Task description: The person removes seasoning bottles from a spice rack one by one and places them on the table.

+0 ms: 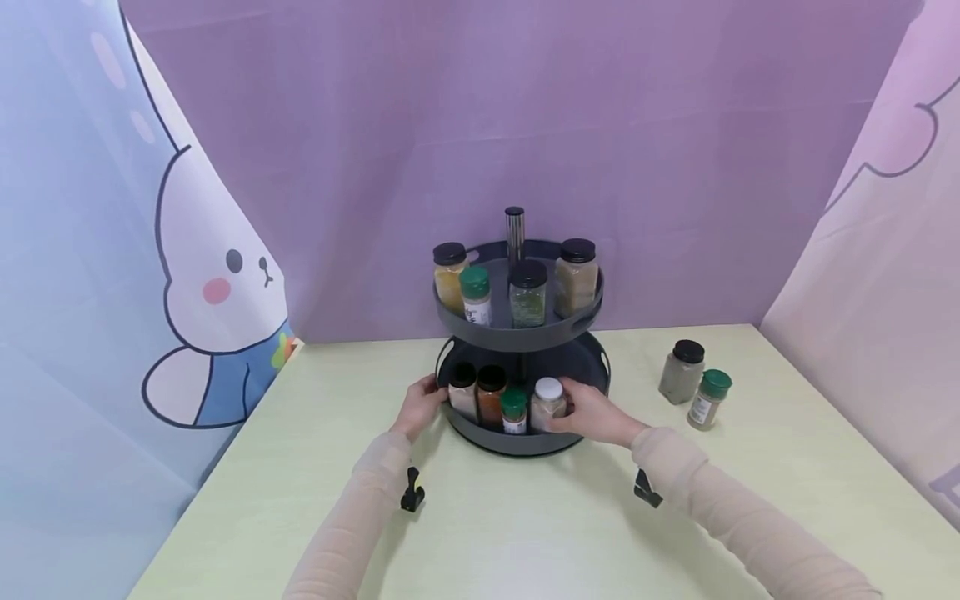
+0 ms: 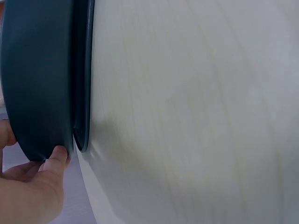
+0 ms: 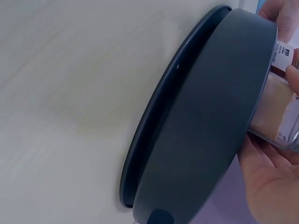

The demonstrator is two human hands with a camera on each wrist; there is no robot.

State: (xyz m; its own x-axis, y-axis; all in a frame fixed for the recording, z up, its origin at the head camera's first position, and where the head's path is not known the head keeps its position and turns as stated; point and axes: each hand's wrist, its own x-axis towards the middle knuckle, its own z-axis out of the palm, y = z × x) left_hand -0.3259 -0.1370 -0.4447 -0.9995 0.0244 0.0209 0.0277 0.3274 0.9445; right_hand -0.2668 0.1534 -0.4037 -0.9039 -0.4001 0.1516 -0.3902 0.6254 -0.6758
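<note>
A dark grey two-tier turntable rack [image 1: 517, 444] stands on the table, several spice jars on each tier. At the left edge of the lower tier, my left hand [image 1: 420, 407] grips the rim; the left wrist view shows the thumb and fingers around the tray wall [image 2: 37, 79]. My right hand [image 1: 597, 413] holds a clear jar with a white lid [image 1: 548, 408] at the lower tier's front right. Pale contents show in this jar [image 3: 268, 109] in the right wrist view. Left of it stand a green-capped jar [image 1: 513, 410] and two black-lidded jars, one red-brown [image 1: 491, 400], one pale [image 1: 462, 396].
On the upper tier are a yellow jar [image 1: 450, 279], a green-capped jar [image 1: 476, 298], a jar of green flakes [image 1: 528, 296] and a tan jar [image 1: 577, 279]. A grey-brown jar [image 1: 681, 375] and another green-capped jar [image 1: 708, 402] stand on the table at right.
</note>
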